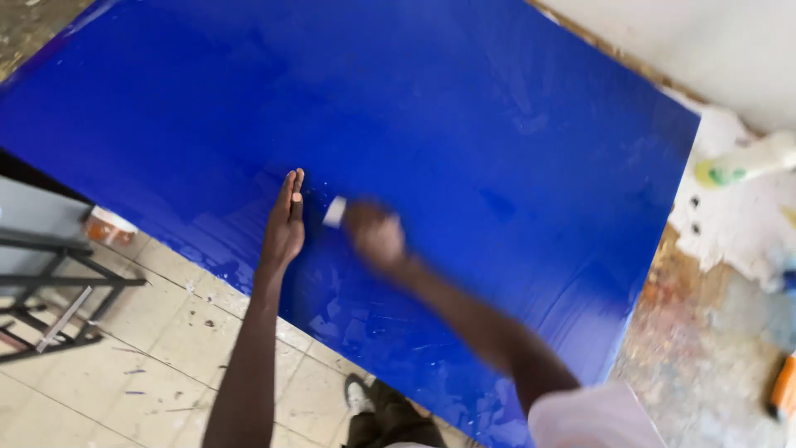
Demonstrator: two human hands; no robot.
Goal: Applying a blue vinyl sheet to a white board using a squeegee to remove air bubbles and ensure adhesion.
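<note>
A large glossy blue panel (464,108) fills most of the view, lying flat and tilted across the frame. My left hand (284,222) rests on it near the front edge, fingers straight and pressed together, edge down on the surface. Just to its right my right hand (375,235) is blurred by motion and closed around a small white piece (335,212), maybe a scraper or cloth, which touches the blue surface. Wet or scuffed streaks show on the panel below the hands.
A black metal frame (50,290) stands on the tiled floor (157,357) at the left, with a small orange and white pot (108,226) under the panel's edge. Paint-stained surface (713,332) and a white wall lie at the right. My shoe (358,395) shows below.
</note>
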